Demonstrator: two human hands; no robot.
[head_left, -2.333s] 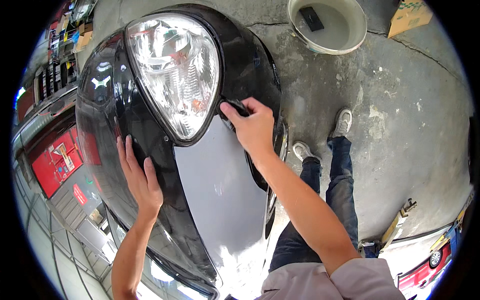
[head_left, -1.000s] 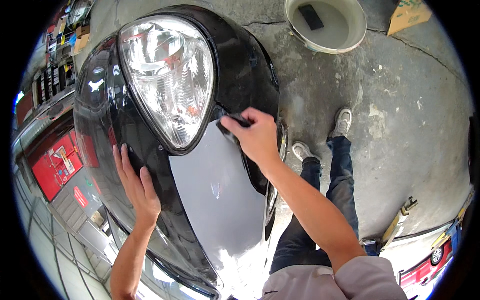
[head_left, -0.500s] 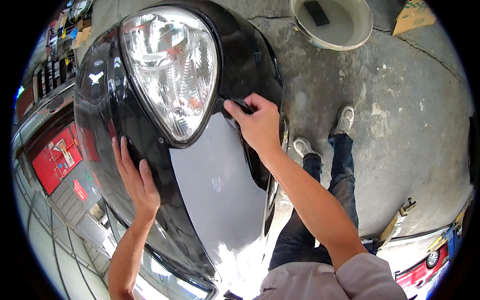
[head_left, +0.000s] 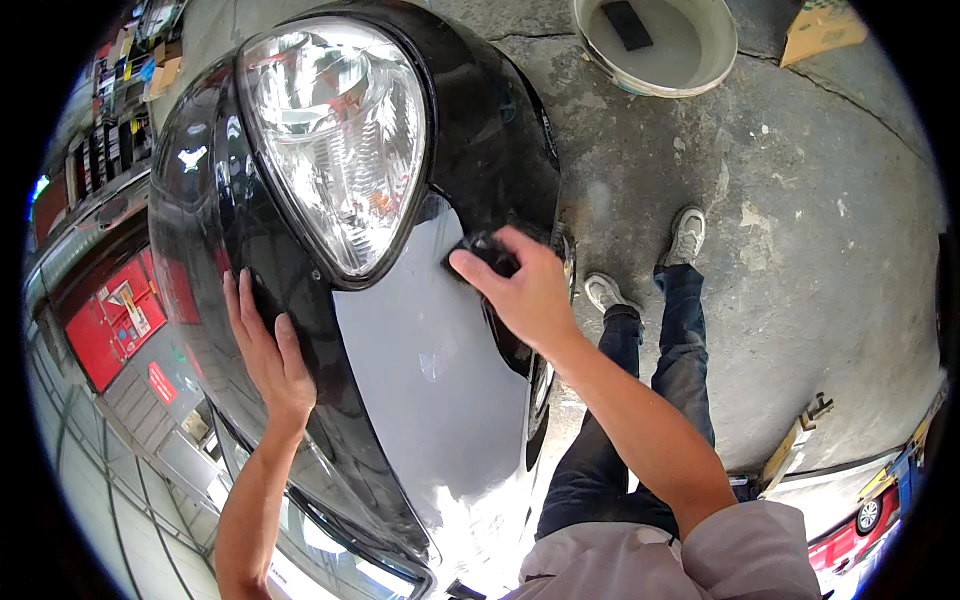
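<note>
My right hand (head_left: 537, 298) grips a piece of black sandpaper (head_left: 485, 250), thumb on the near side and fingers curled over the far one. The piece looks wet and rests at the upper right edge of the matte grey fender (head_left: 425, 340), just right of the headlight (head_left: 345, 150). Part of it is hidden under the fingers. My left hand (head_left: 270, 355) lies flat on the glossy black hood (head_left: 185, 215), left of the headlight, with its fingers stretched out and nothing in them.
A pale bucket (head_left: 728, 50) of cloudy water, with a dark rectangular pad (head_left: 627, 25) in it, stands on the concrete floor (head_left: 800, 300). Cardboard (head_left: 825, 35) lies beyond it. Red cabinets (head_left: 115, 315) are at left; a red car (head_left: 850, 545) shows far right.
My right hand and the sandpaper have slid down and slightly right from the fender's upper tip, uncovering that tip. My left hand keeps its place on the hood.
</note>
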